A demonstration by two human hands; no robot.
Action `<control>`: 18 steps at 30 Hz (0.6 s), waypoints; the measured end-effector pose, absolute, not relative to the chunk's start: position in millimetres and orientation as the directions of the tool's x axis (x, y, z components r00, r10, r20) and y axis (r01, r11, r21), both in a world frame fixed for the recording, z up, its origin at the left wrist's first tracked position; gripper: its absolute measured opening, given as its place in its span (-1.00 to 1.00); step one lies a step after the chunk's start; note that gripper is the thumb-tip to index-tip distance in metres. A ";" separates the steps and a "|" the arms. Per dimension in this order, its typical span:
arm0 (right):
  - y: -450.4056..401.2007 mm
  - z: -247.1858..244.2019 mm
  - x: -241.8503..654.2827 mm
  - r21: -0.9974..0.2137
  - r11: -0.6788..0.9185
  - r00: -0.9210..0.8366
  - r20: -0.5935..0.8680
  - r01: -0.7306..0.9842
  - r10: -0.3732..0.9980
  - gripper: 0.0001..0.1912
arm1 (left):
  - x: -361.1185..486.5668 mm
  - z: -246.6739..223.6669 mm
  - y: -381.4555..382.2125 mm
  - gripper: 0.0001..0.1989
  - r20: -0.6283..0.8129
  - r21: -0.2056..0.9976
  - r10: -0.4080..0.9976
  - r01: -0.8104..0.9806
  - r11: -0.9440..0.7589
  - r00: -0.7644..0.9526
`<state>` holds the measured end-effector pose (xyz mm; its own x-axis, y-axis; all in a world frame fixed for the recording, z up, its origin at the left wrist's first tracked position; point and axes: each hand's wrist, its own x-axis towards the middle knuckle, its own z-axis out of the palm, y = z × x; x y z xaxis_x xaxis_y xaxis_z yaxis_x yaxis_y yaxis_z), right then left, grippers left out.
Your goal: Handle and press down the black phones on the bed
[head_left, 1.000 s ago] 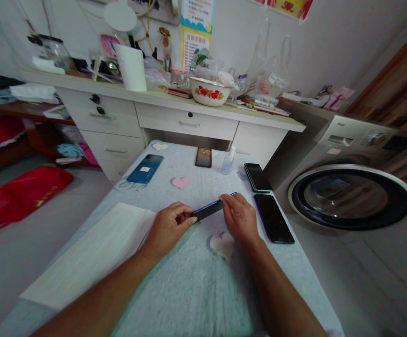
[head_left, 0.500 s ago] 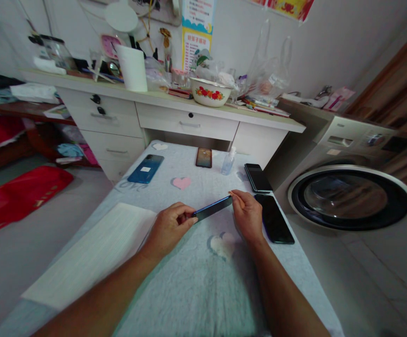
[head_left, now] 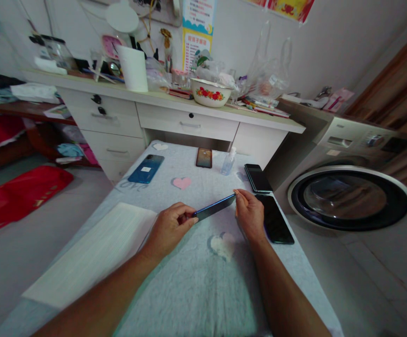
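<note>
A thin dark phone with a blue edge (head_left: 216, 208) is tilted above the grey-blue tablecloth (head_left: 189, 281). My left hand (head_left: 171, 226) pinches its left end between thumb and fingers. At its right end, my right hand (head_left: 250, 213) is closed, with something small and pale, perhaps a cloth or tissue, at the fingertips against the phone's edge. Just right of that hand a black phone (head_left: 277, 220) lies flat, partly covered by it. Beyond are stacked dark phones (head_left: 258, 179), a clear spray bottle (head_left: 228, 162), a brownish phone (head_left: 203, 158) and a blue phone (head_left: 146, 169).
A whitish board or pad (head_left: 94, 255) lies at the table's left, beside my left forearm. Behind the table stands a white desk (head_left: 189, 122) bearing a flowered bowl (head_left: 212, 93) and a paper roll (head_left: 133, 69). A washing machine (head_left: 344, 140) is on the right.
My right hand has shifted slightly right and up along the held phone, showing a bit more of its edge. My left hand looks unchanged.
</note>
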<state>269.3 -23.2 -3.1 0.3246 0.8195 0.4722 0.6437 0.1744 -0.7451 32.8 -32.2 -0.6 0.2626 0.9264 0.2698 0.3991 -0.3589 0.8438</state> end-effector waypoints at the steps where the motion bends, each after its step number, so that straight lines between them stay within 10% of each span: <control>1: -23.2 -3.0 269.5 -0.750 0.168 0.328 0.464 0.640 0.823 -0.62 | 32.7 -0.5 -32.3 -0.90 0.267 0.844 0.927 0.400 -0.356 0.262; 18: -23.6 -1.9 270.7 -0.766 0.088 0.302 0.353 0.636 0.885 -0.61 | 32.6 -1.7 -31.5 -0.91 0.274 0.847 0.926 0.391 -0.360 0.258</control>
<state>270.7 -23.6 -1.9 0.3025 0.8854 0.3529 0.6364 0.0880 -0.7663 32.6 -31.5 -1.7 0.2584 0.9263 0.2741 0.3912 -0.3598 0.8471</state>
